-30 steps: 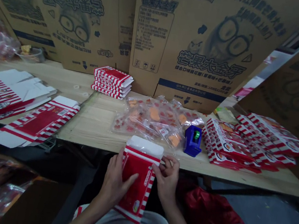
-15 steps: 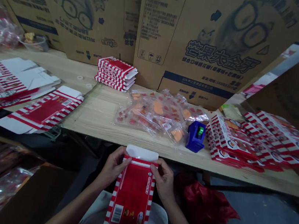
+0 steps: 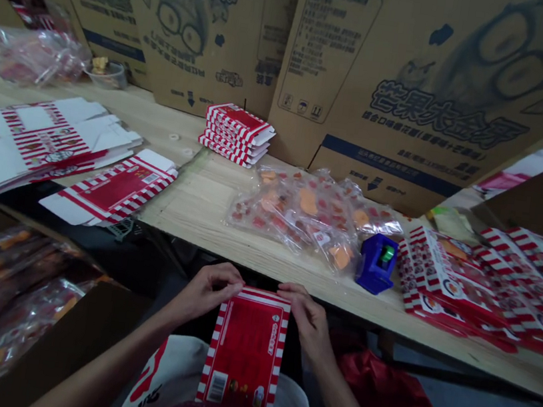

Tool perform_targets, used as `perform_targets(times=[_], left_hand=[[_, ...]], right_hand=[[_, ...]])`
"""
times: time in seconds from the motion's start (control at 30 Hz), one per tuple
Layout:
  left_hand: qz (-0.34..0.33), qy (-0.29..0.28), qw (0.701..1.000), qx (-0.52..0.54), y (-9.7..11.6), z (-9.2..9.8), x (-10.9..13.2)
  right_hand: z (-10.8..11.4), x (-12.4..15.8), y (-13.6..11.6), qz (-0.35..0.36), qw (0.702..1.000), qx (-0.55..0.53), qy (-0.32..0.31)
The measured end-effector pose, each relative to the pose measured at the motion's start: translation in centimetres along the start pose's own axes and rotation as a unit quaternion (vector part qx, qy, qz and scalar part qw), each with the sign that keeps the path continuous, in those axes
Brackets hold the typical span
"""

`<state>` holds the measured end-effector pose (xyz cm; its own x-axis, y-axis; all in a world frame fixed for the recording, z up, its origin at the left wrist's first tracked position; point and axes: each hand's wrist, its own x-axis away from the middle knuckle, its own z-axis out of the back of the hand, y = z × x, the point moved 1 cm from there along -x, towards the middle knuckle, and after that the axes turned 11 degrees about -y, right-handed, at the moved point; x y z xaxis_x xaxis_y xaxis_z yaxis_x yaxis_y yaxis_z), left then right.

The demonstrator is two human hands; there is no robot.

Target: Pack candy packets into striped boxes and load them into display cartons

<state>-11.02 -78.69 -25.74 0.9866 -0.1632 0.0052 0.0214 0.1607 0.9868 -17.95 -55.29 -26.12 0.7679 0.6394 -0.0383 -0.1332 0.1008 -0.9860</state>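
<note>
A red carton with red-and-white striped edges (image 3: 248, 352) stands against my lap, its barcode at the lower left. My left hand (image 3: 215, 288) pinches its top left corner between thumb and fingers. At the top right corner my right hand (image 3: 305, 315) has its fingers closed over the edge. The white end flap no longer shows above the carton's upper edge. On the bench beyond lie clear bags of gummy candy (image 3: 301, 211), with a blue tape dispenser (image 3: 377, 263) to their right.
Filled striped boxes (image 3: 462, 284) are piled at the right. A small stack of cartons (image 3: 237, 133) stands at the back. Flat cartons (image 3: 115, 187) lie at the left, overhanging the bench edge. Large cardboard boxes (image 3: 352, 60) wall the back. An open box of bagged candy (image 3: 10, 301) sits low left.
The white flap at the carton's top has been folded down out of sight, with both hands still at the corners. The view has shifted to the left.
</note>
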Motion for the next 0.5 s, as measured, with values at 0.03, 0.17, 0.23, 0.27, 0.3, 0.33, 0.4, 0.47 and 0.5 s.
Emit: perform_targets(times=[0.03,0.17,0.23,0.27,0.3,0.33,0.4,0.47,0.5], left_hand=[[0.009,0.004,1.0,-0.008,0.0,0.2,-0.1],[0.073,-0.008,0.995,0.062,0.2,1.2,-0.9],[0.096,-0.037,0.987,0.122,0.6,1.8,-1.5],[0.1,-0.052,0.984,0.139,0.9,2.0,-1.7],[0.1,-0.06,0.983,0.144,1.3,2.2,-1.9],[0.098,-0.065,0.983,0.141,1.6,2.4,-2.1],[0.095,-0.077,0.984,0.13,2.1,2.6,-2.4],[0.093,-0.088,0.985,0.115,2.3,2.7,-2.6],[0.094,-0.093,0.986,0.104,2.3,2.6,-2.7]], right_hand=[[0.2,-0.2,-0.2,-0.009,1.0,0.007,-0.009],[0.9,-1.7,-1.4,-0.061,0.997,0.038,-0.041],[1.2,-2.6,-2.1,-0.08,0.994,0.04,-0.061],[1.3,-2.9,-2.3,-0.082,0.993,0.037,-0.07],[1.4,-3.2,-2.5,-0.082,0.993,0.034,-0.077],[1.5,-3.5,-2.7,-0.08,0.993,0.031,-0.083],[1.5,-3.8,-2.7,-0.079,0.993,0.024,-0.088],[1.5,-3.8,-2.5,-0.081,0.992,0.018,-0.09],[1.5,-3.9,-2.4,-0.083,0.992,0.016,-0.092]])
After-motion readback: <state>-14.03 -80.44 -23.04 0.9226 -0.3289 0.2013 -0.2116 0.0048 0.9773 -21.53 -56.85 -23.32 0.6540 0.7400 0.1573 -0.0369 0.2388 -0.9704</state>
